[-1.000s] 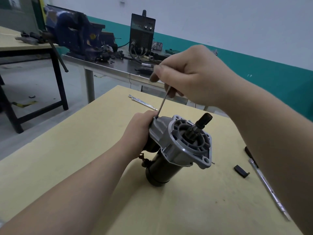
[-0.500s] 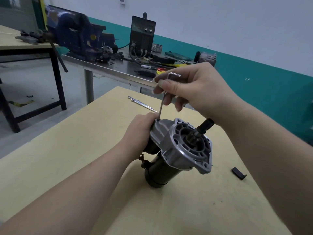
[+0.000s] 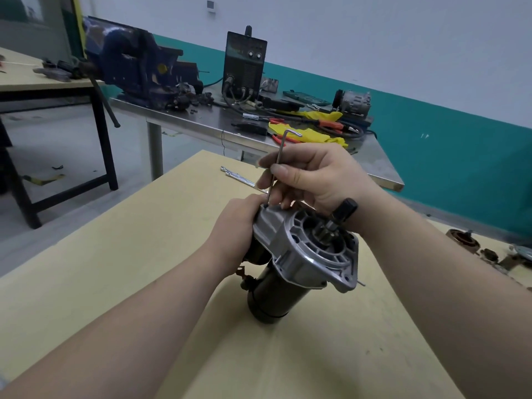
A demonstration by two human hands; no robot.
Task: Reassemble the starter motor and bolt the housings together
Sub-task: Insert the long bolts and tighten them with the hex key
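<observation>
Since the earlier frames the right hand (image 3: 313, 180) has slid down the hex key (image 3: 275, 165), so the key's bent end now stands clear above the fingers, and the view has tipped slightly lower.

At centre frame the motor (image 3: 299, 254) stands tilted on the table (image 3: 115, 269), dark body down, grey housing (image 3: 305, 249) up and leaning toward the right of the frame. The left hand (image 3: 233, 234) grips the motor's left side, fingers curled round it, holding it steady. The bolt (image 3: 266, 205) sits at the housing's upper-left corner, touching the left hand's fingers.

The key's long axis runs near vertical, its tip seated in the bolt directly below the right hand's pinch. Thumb and fingers pinch the shaft at mid-length. The right hand is the nearer one to the key; the next move is judged to be turning about that axis, so the shaft must stay in line with the bolt.

Beyond, two rods (image 3: 239, 177) lie on the table's far edge; farther back a steel bench (image 3: 201, 119) carries a blue vise (image 3: 132, 61).
</observation>
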